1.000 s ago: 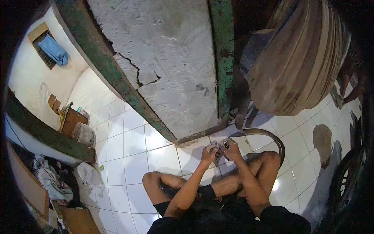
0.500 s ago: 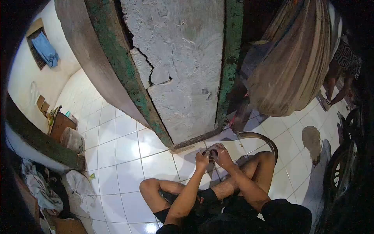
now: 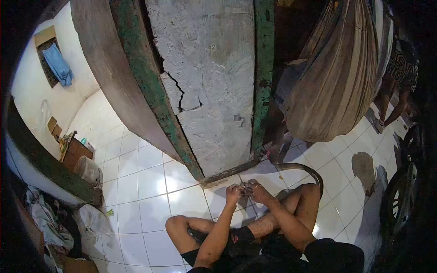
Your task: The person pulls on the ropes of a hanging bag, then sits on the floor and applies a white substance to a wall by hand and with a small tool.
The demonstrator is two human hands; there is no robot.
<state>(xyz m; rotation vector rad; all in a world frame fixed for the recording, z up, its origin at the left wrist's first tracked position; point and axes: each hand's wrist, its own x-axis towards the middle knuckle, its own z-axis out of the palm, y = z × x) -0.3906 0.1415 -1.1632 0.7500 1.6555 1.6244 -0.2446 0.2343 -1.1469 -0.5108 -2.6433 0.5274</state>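
Note:
My left hand (image 3: 233,194) and my right hand (image 3: 259,191) are close together above the tiled floor, in front of my crossed legs. Between them is a small dark greyish object (image 3: 246,189), too small and blurred to name. Fingers of both hands are closed around its two sides. A thin curved band of dark and tan material (image 3: 306,167) lies on the floor beyond my right knee, apart from my hands.
A cracked wall pillar (image 3: 211,91) with green edges stands ahead. A striped cloth hammock (image 3: 334,91) hangs at right, with a person (image 3: 396,86) behind it. Motorcycle wheels (image 3: 396,200) line the right edge. A plastic bag (image 3: 94,218) and a bucket (image 3: 88,170) are at left.
My hands have lowered a little in the view, and the grip on the small object looks slightly more spread, showing more of it. The camera view has shifted slightly.

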